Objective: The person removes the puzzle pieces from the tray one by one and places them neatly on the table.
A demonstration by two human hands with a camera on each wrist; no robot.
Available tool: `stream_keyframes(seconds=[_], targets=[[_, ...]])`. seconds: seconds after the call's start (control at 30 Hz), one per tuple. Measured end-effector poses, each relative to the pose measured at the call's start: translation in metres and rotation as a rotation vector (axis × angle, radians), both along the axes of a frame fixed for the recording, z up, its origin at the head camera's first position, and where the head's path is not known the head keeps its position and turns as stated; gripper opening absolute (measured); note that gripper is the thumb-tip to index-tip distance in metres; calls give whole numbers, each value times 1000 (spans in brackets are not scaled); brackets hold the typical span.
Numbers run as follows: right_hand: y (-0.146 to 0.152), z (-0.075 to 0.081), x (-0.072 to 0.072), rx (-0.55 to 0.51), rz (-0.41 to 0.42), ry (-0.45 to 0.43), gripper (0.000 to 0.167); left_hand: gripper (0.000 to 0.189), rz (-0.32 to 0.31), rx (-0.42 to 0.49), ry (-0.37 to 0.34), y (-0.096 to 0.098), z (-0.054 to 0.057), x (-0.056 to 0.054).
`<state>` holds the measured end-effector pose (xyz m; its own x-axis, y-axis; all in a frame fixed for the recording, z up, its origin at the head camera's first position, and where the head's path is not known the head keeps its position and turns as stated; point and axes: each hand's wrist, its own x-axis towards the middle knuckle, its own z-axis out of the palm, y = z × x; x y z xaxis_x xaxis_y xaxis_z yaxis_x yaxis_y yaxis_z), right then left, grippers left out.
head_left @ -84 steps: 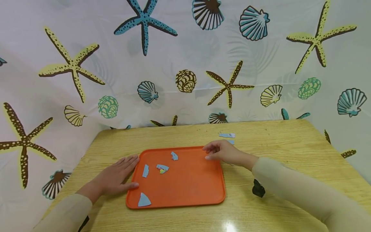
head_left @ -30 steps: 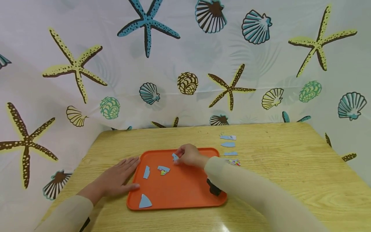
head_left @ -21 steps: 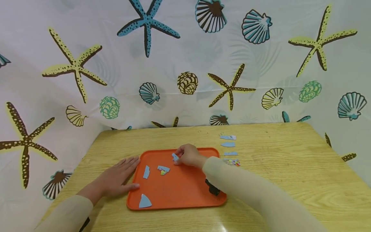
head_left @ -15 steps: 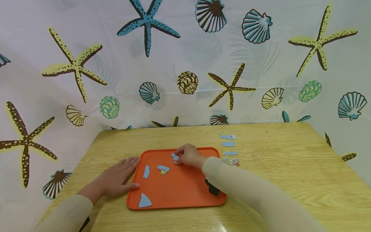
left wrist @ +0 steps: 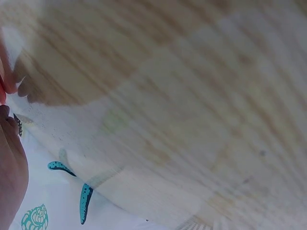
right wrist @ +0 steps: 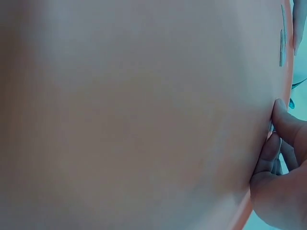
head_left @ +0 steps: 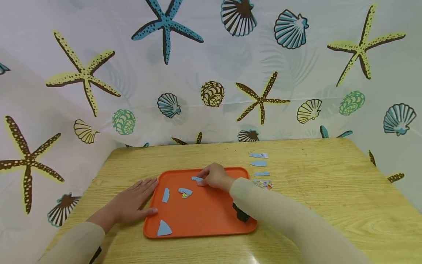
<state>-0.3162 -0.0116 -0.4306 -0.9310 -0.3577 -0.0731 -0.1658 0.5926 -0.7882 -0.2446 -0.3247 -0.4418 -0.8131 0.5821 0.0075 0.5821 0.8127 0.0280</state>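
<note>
On the wooden table lies an orange tray. Near its far edge my right hand pinches a small light-blue paper piece between thumb and fingers; part of the piece is hidden by them. The right wrist view catches the same right hand low over the tray. My left hand lies flat with straight fingers along the tray's left edge. Nearby in the tray are a narrow blue piece, a blue piece with a coloured print and a fan-shaped blue piece.
Right of the tray, several pieces lie in a column: a blue strip with a pale end, a pointed blue strip, a thin strip and a multicoloured piece. A patterned cloth hangs behind the table.
My right hand has come from the tray's right edge to the small blue piece, which has turned from slanting to lying more sideways. My left hand stays in place.
</note>
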Motion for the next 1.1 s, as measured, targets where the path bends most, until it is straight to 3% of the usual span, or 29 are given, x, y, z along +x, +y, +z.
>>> stream_keyframes(seconds=[0.6, 1.1], targets=[[1, -1, -1, -23, -5, -7, 16, 93, 8, -5, -12, 1, 1, 1], [4, 0, 1, -145, -4, -41, 17, 93, 10, -15, -10, 1, 0, -1]])
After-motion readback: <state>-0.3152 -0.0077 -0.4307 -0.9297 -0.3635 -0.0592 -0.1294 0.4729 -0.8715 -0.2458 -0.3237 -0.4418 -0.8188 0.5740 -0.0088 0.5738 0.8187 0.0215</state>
